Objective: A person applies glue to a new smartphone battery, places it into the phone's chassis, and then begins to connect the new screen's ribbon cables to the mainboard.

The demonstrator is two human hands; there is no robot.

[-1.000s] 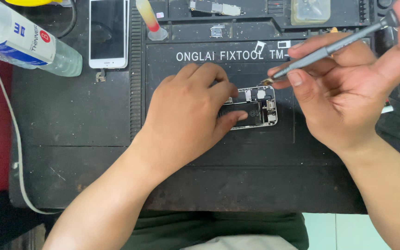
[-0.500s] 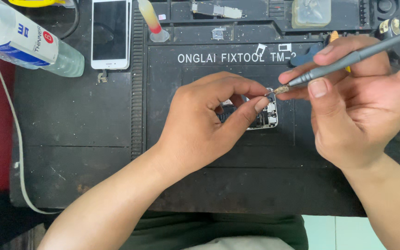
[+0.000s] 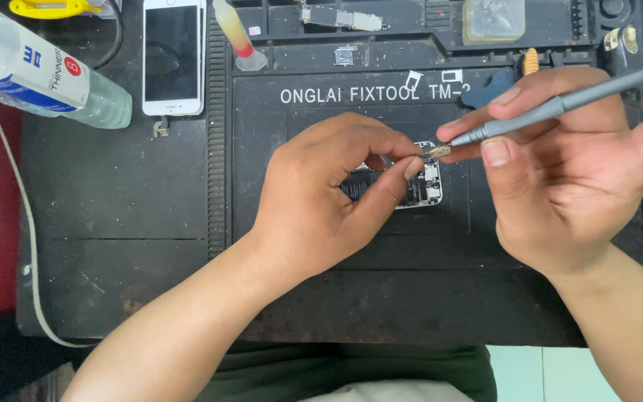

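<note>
The left hand (image 3: 321, 201) is pinching a tiny part at the tip of the grey screwdriver (image 3: 552, 112), which the right hand (image 3: 560, 179) is gripping closed, above the opened phone (image 3: 422, 190) lying on the black surface (image 3: 128, 223).

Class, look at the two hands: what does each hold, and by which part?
The right hand holds a grey screwdriver by its shaft near the tip. The left hand pinches that tip between thumb and forefinger, above the opened phone.
</note>
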